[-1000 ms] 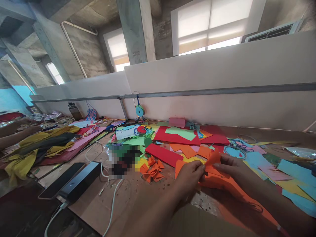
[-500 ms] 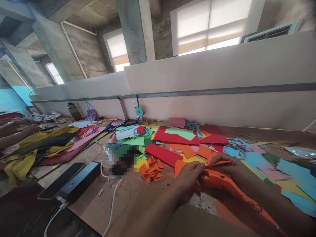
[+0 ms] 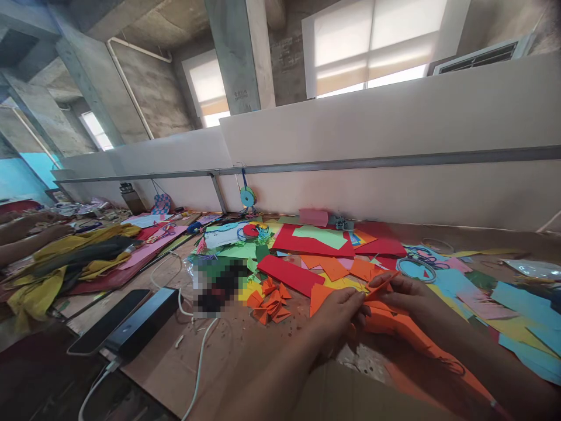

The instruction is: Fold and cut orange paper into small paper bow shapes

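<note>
Close together above the table, my two hands work on a small piece of folded orange paper. My left hand pinches its left end between thumb and fingers. My right hand grips the other end, fingers bent around it. Under the hands a long orange piece runs down to the right; my hands partly cover it, and its material is unclear. A pile of small folded orange paper pieces lies left of my left hand, beside a red paper strip.
Coloured paper sheets spread at right. A power bank-like black box, a phone-like slab and white cables lie at left. Yellow and dark cloth and another person's arms are farther left. A panel borders the back.
The orange paper in my hands has changed angle, its right end now tilting upward. My right fingers have shifted slightly left around it. The things on the table stay put.
</note>
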{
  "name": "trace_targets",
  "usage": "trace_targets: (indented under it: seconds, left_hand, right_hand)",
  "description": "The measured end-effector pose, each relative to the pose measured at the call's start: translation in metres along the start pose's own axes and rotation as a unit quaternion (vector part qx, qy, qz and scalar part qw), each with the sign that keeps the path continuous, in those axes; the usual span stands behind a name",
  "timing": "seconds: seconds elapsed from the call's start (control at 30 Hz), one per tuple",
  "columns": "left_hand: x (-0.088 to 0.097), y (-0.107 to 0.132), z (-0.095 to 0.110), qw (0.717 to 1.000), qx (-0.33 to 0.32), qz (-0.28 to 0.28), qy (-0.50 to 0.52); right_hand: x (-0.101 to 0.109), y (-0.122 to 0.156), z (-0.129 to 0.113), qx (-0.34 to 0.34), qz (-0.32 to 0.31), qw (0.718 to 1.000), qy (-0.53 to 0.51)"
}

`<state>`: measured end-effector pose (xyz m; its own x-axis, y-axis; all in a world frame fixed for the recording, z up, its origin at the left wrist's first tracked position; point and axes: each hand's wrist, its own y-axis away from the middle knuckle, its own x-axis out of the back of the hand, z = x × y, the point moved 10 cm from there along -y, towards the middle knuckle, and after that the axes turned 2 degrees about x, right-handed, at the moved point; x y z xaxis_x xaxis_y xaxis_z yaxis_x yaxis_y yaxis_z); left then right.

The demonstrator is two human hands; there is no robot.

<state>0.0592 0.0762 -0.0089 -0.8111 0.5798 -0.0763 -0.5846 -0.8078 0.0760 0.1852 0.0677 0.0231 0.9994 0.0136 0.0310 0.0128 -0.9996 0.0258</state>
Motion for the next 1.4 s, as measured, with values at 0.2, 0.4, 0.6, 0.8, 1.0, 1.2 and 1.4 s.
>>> trace_targets:
  seconds: [0.2,0.4,0.6,0.8,1.0,1.2,1.4]
  left_hand:
    - [0.007,-0.007,-0.008,0.997,0.006,0.032,-0.076]
    - [0.007,-0.005,0.0,0.996,-0.016,0.04,-0.083]
    - [0.004,-0.006,-0.002,0.996,-0.009,0.04,-0.073]
    - [0.015,-0.002,0.006,0.985,-0.038,0.101,-0.134]
    - [0.013,0.002,0.015,0.973,-0.057,0.097,-0.2]
    - [0.007,0.001,0.013,0.982,-0.055,0.067,-0.169]
    - [0.003,-0.002,0.002,0.997,-0.026,0.036,-0.06]
  right_hand:
    - [-0.002,-0.004,0.005,0.008,-0.013,1.0,0.005]
    - [-0.007,-0.004,0.006,0.007,-0.029,1.0,0.002]
    - [-0.007,0.002,0.0,-0.002,-0.022,0.999,0.04]
    - [-0.011,0.002,0.0,-0.009,-0.043,0.999,0.006]
    - [-0.003,0.003,-0.007,0.008,0.011,0.999,0.034]
    - [-0.002,0.0,-0.002,0.012,0.006,0.999,0.034]
    - [0.003,-0.002,0.002,0.015,0.009,0.999,0.042]
